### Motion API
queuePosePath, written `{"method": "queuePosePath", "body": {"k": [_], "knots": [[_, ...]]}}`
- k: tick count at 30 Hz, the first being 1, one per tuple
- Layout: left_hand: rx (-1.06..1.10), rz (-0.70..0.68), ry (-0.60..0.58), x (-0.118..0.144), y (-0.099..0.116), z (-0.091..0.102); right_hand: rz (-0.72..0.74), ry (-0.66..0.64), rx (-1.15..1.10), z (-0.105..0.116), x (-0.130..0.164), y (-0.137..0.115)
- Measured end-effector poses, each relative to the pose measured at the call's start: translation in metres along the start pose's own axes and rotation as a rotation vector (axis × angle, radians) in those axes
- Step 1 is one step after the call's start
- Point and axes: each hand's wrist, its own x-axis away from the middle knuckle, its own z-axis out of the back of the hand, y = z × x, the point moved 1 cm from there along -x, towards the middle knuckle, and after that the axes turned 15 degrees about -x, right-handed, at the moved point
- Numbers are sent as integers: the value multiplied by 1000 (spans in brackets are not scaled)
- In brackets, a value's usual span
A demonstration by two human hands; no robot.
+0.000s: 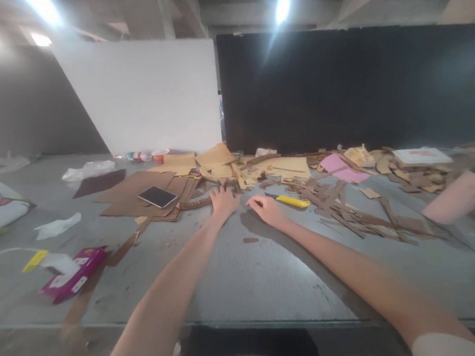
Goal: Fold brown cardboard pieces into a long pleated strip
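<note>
My left hand (224, 201) lies palm down on the grey table with its fingers spread, at the edge of the brown and tan scraps. A brown strip (196, 204) with small marks along it lies just left of those fingers. My right hand (268, 211) rests on the table with its fingers curled toward the thumb, and nothing shows in them. Right behind it is a yellow utility knife (293, 202), its dark blade end pointing left. A small brown scrap (251, 240) lies in front of my hands.
A phone (157, 196) lies on brown sheets (127, 191) at the left. Nearer are a purple tissue pack (84, 275) and a crumpled tissue (58, 226). Brown strips (342, 208), pink paper (345, 169) and a pink cylinder (458, 195) occupy the right. Panels stand behind.
</note>
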Motion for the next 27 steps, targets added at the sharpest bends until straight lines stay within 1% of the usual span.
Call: {"method": "queuePosePath", "body": {"k": [3, 6, 8, 10, 12, 15, 17, 18, 20, 21, 23, 27], "knots": [[25, -5, 20, 3, -1, 2, -5, 2, -4, 0, 0, -2], [52, -8, 44, 6, -2, 9, -8, 27, -25, 1, 0, -2], [68, -20, 68, 9, -5, 14, -22, 67, -47, 2, 0, -1], [109, -71, 103, 15, -10, 19, -55, 123, -71, 3, -1, 1], [197, -183, 147, 23, -15, 24, -89, 176, -89, 4, -1, 3], [429, -389, 157, 38, -20, 32, -107, 231, -102, 6, -3, 8], [582, -570, 108, 47, -18, 36, -91, 270, -114, 9, -4, 12], [634, -626, 81, 51, -16, 38, -75, 298, -121, 11, -5, 15], [669, -684, 60, 56, -12, 39, -22, 342, -144, 15, -6, 20], [653, -714, 57, 58, -10, 39, 1, 342, -139, 17, -6, 23], [590, -747, 69, 60, -7, 36, 31, 297, -111, 20, -7, 28], [505, -783, 22, 59, -7, 30, 40, 164, -84, 23, -8, 32]]}}
